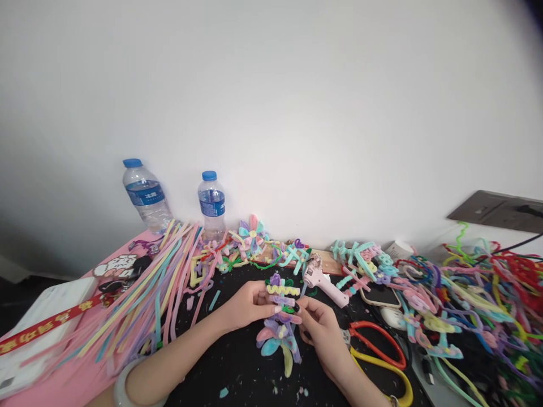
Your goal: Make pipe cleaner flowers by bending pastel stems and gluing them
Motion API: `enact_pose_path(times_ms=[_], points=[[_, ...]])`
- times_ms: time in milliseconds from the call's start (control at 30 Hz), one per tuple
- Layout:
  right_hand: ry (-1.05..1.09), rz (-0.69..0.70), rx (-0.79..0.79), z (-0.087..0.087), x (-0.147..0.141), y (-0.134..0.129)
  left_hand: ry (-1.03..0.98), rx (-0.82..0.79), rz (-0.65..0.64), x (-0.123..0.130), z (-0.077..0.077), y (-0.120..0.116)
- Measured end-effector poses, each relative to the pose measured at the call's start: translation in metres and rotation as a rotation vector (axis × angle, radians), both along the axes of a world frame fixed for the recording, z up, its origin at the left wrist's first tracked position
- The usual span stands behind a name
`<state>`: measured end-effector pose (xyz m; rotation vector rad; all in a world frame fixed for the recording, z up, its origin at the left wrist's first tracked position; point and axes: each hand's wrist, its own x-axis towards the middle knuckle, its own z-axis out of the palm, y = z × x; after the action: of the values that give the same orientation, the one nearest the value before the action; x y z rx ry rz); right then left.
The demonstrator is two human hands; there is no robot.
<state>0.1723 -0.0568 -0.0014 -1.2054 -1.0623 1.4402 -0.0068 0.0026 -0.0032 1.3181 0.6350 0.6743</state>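
Both hands grip a pipe cleaner craft (pixel 282 330) in the middle of the view, above a black work mat. Its lower part is a flower with purple, blue, pink and yellow-green petals; a zigzag yellow strip and purple and green pieces form the upper part. My left hand (pixel 250 308) pinches it from the left side, thumb in front. From the right, the fingers of my right hand (pixel 316 322) close on its edge. Just behind the right hand lies a pink glue gun (pixel 324 282). Scissors (pixel 377 356) with red and yellow handles lie beside my right wrist.
Two water bottles (pixel 144 195) stand by the wall. Long pastel pipe cleaners (pixel 169 271) spread across the left, near a white packet (pixel 46 333) with a red ribbon. Finished pieces line the back; a phone (pixel 380 295) and a tangled pile of pipe cleaners (pixel 487 294) lie right.
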Motion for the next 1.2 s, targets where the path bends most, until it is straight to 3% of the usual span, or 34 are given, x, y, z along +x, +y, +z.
enact_pose_path(times_ms=[167, 400, 1200], points=[[-0.001, 0.013, 0.005, 0.0012, -0.0005, -0.0004, 0.008, 0.014, -0.008, -0.0003, 0.0003, -0.0001], [-0.045, -0.068, 0.01, 0.0005, 0.0025, 0.0014, 0.006, 0.004, 0.021, -0.0017, -0.0009, 0.0026], [-0.052, 0.027, 0.031, 0.0012, -0.0011, -0.0005, 0.015, 0.068, 0.009, 0.0001, 0.0056, -0.0001]])
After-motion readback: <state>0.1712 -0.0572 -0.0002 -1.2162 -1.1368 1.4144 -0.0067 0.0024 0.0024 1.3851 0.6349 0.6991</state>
